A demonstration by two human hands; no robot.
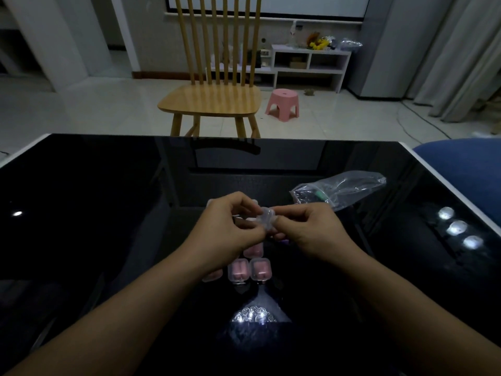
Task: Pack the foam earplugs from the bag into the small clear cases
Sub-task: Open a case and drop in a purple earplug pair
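Clear case (267,219) pinched in both grips, left hand (230,226), right hand (311,232), bag (339,192) beyond.

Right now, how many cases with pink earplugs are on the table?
4 visible. Two filled cases sit side by side, one lies left of them under the left wrist, one just beyond them below the hands. More may be hidden behind the hands.

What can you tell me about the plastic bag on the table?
The bag is clear, thin crinkled plastic, lying slumped on its side on the glossy black table, up and to the right of the hands. It looks nearly empty, with something small and green showing near its left end. Neither hand touches it.
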